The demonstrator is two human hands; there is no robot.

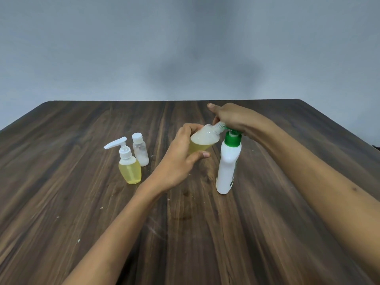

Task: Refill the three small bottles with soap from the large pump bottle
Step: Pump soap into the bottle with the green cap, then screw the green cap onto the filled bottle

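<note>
Soap bottle (202,141), tilted, neck at the pump bottle (228,167) spout.
My left hand (178,159) grips it; my right hand (228,116) presses the pump. I'd expect spills if the neck slips.

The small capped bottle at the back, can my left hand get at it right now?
Probably not yet: the left hand grips the tilted bottle. The path to the capped bottle looks free.
</note>
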